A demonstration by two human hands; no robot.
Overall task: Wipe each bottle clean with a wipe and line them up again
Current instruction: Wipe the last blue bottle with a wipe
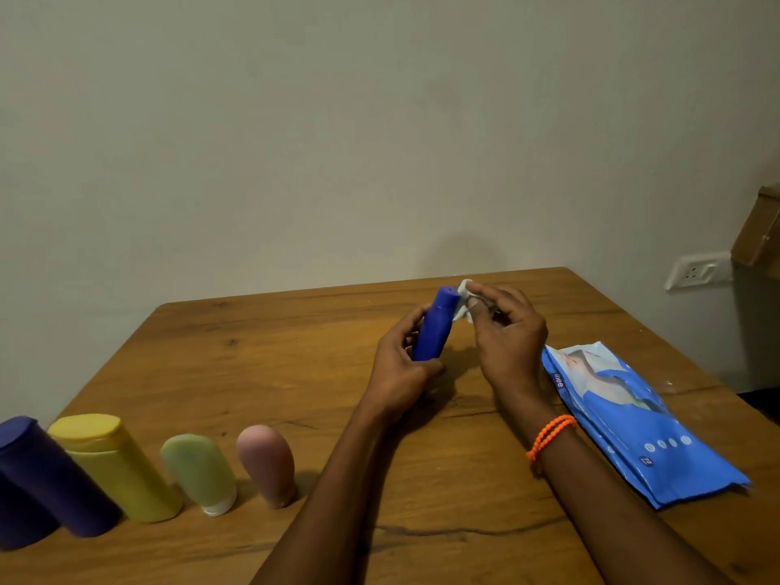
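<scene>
My left hand [399,367] grips a blue bottle [435,325] by its lower end and holds it upright above the table. My right hand [504,331] pinches a crumpled white wipe [463,298] against the bottle's top right side. A row of bottles stands at the near left: a dark purple bottle [50,475], a yellow bottle [114,462], a pale green tube [200,470] on its white cap, and a pink tube [268,462].
A blue pack of wipes [633,420] lies flat on the wooden table [295,352] to the right of my right arm. An orange bead bracelet [548,434] is on my right wrist. A wall socket [694,272] sits on the wall at far right.
</scene>
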